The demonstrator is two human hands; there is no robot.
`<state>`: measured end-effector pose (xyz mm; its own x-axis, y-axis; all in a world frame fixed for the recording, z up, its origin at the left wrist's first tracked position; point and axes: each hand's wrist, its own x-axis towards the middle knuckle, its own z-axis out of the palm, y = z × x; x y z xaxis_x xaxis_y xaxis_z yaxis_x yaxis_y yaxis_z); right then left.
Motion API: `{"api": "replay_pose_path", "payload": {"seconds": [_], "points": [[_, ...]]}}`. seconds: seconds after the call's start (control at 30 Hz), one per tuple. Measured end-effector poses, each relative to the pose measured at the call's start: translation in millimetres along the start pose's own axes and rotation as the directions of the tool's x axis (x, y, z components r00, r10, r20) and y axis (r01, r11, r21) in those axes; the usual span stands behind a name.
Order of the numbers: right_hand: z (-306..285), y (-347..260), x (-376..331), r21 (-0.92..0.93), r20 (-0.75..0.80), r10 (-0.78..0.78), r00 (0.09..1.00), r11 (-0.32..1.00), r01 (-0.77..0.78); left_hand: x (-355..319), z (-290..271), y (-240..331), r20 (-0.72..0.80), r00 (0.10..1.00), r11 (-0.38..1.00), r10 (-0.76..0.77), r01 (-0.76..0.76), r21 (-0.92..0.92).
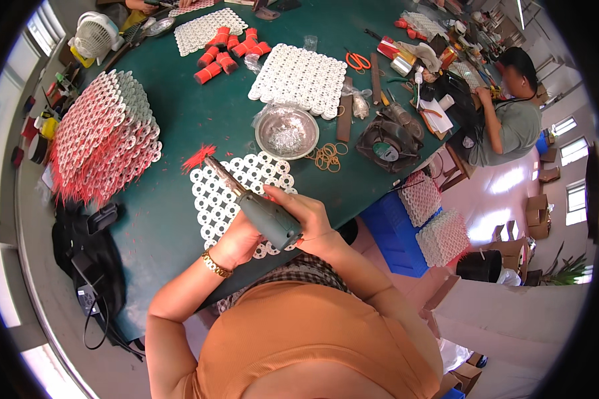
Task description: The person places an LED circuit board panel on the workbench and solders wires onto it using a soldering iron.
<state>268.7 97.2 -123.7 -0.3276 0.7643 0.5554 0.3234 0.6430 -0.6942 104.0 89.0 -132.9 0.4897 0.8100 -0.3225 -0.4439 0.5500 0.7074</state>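
My right hand is wrapped around a dark grey handheld power tool with a rounded body and a narrow metal nose pointing away to the far left. Under the tool's body lies my left hand, its fingers mostly hidden, so its grip does not show. Beneath both is a panel of white ring-shaped discs joined in rows. Just past the tool's tip, a small bunch of thin red strands rests by the panel's far edge. A metal bowl of small shiny pieces stands beyond the panel.
Stacked disc panels with red strands stand at the left. Farther off are red bundles, another white panel, orange-handled scissors and rubber bands. A co-worker sits at the right, beyond blue crates.
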Motion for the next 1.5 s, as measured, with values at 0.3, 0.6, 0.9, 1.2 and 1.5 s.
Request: {"api": "replay_pose_path", "payload": {"seconds": [0.3, 0.6, 0.9, 1.2, 1.5], "points": [[-1, 4, -9, 0.045, -0.216, -0.075, 0.973, 0.995, 0.087, 0, -3, 6, 0.105, 0.989, 0.991, -0.101, 0.091, 0.095], [-1, 5, 12, 0.106, -0.378, 0.1, 0.921, 0.992, -0.065, 6, 24, 18, 0.036, 0.998, 0.997, -0.042, 0.039, 0.073], [-1, 5, 37, 0.078, -0.405, 0.176, 0.897, 0.984, -0.158, 11, 7, 19, 0.271, 0.945, 0.894, -0.184, 0.275, -0.354], [-37, 26, 59, 0.294, -0.635, 0.387, 0.668, 0.921, -0.255, -26, 38, -34, 0.556, 0.805, 0.835, -0.208, 0.443, -0.328], [-24, -5, 9, 0.566, -0.289, 0.474, 0.832, 0.785, -0.25, 2, 17, 15, 0.362, 0.929, 0.883, 0.072, 0.109, -0.457]]}}
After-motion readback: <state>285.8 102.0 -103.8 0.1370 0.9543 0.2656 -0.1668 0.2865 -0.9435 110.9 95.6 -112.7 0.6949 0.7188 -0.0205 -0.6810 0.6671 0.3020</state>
